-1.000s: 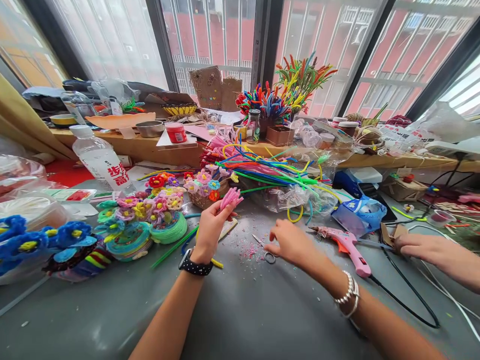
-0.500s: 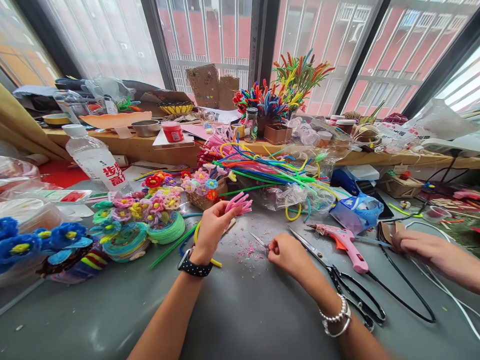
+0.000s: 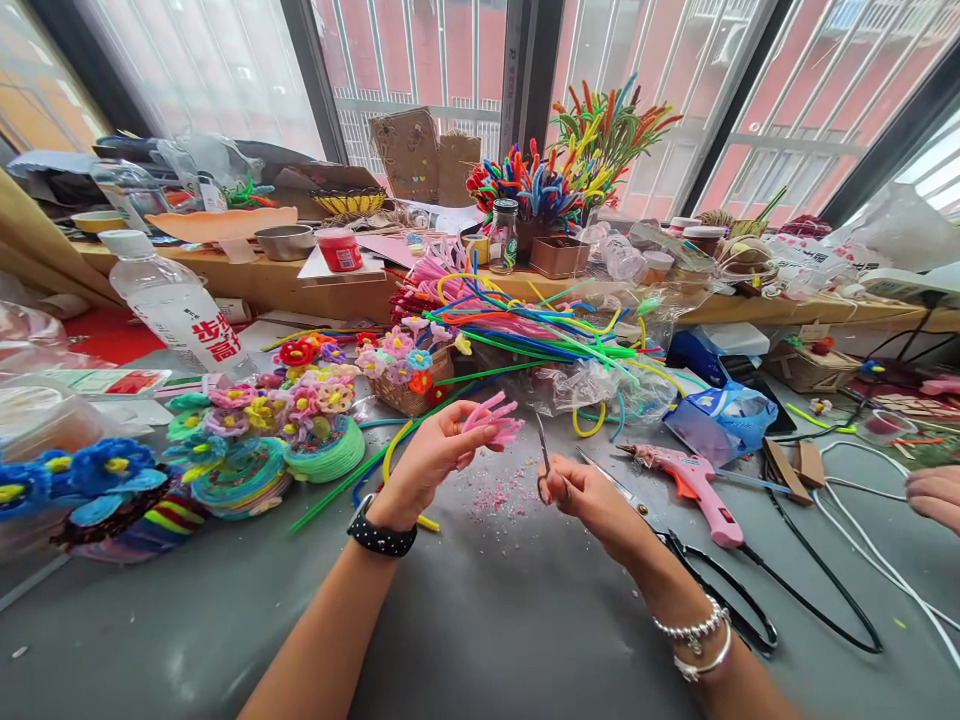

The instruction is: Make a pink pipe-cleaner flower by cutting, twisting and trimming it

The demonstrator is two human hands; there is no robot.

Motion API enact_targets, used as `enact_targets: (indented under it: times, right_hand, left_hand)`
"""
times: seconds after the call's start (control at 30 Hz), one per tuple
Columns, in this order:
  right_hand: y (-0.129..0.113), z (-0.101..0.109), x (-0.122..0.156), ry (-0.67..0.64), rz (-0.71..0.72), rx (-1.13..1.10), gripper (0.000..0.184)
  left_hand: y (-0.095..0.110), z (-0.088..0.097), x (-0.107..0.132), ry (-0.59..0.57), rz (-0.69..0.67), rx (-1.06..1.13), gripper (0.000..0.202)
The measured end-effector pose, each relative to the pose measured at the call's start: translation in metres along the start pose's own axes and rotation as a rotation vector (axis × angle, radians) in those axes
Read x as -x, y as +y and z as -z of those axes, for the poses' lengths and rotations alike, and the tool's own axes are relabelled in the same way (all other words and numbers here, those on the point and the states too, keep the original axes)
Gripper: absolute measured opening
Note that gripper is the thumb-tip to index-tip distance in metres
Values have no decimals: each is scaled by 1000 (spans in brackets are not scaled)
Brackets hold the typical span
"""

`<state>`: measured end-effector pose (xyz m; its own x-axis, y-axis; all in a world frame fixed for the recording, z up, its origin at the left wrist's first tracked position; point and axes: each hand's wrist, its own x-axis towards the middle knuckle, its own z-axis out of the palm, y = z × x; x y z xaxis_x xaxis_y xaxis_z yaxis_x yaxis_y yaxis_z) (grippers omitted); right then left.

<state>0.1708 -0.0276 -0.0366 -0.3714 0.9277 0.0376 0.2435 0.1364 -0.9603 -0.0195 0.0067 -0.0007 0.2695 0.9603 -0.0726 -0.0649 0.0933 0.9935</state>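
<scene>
My left hand [image 3: 431, 450], with a dark watch on the wrist, pinches a bunch of pink pipe cleaners [image 3: 495, 420] whose ends fan out to the right. In my right hand [image 3: 589, 500] is a small pair of scissors [image 3: 543, 455], fingers in the loops and blades pointing up and away. A gap separates the scissors from the pink bunch. Below them, pink fuzz clippings [image 3: 499, 495] lie scattered on the grey table [image 3: 480, 630]. Large black-handled scissors [image 3: 712, 580] lie partly hidden behind my right wrist.
A pink glue gun [image 3: 697, 485] lies on the right with its black cord. Pipe-cleaner flowers [image 3: 247, 410] crowd the left near a water bottle [image 3: 176, 305]. Long pipe cleaners [image 3: 525, 320] are heaped ahead. Another person's hand [image 3: 937, 495] is at the right edge.
My right hand has lifted the small scissors, turning the blades upward. My left hand has shifted slightly, its fingers more extended. The other person's hand has withdrawn rightward from the brown pieces.
</scene>
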Motion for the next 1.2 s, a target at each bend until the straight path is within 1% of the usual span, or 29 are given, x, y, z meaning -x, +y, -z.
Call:
enact_targets:
  times: [0.07,0.1,0.2,0.27,0.4,0.47,0.53,0.67,0.73,0.9,0.97,1.07,1.1,1.13,1.2]
  right_hand:
    - [-4,-1,1,-32,3,32,41]
    - [-5,-2,1,-13,-10,44,39]
    - [-5,-4,0,99,-40,33,31]
    - [-2,-5,-1,179,-35,-29,29]
    - [4,-5,-3,383,-36,-179,32]
    - [5,-6,-3,444,-35,-207,34]
    - [3,-8,-3,453,-27,-215,32]
    - [-3,-11,-2,413,-7,-206,24]
    - [-4,-11,-1,406,-6,-198,23]
    - [0,-11,-2,444,7,-108,25]
    - [4,-17,-3,514,19,-84,27]
    - [8,-31,-4,679,14,-111,28]
    - [9,-36,-4,714,10,-133,28]
    - [9,-40,-5,727,5,-150,28]
    - [10,-42,-5,703,5,-170,27]
  left_hand:
    - [-1,0,-1,-16,7,-25,28]
    - [-2,1,-1,-19,8,-32,29]
    - [-4,1,-3,-16,-1,-36,31]
    - [-4,0,-3,-21,-7,-46,31]
    - [-3,-3,-1,-72,28,-121,29]
    - [-3,-5,1,-90,53,-166,30]
    - [-4,-6,2,-105,64,-205,31]
    - [-5,-9,2,-159,84,-236,31]
    - [-5,-10,1,-164,90,-237,31]
    - [-9,-12,0,-92,23,-195,34]
    - [-11,-15,0,-52,-2,-139,34]
    - [-12,-22,1,26,-40,-67,35]
    - [-12,-24,2,60,-57,-58,35]
    - [-12,-26,2,93,-75,-58,36]
    - [-11,-28,2,134,-106,-79,38]
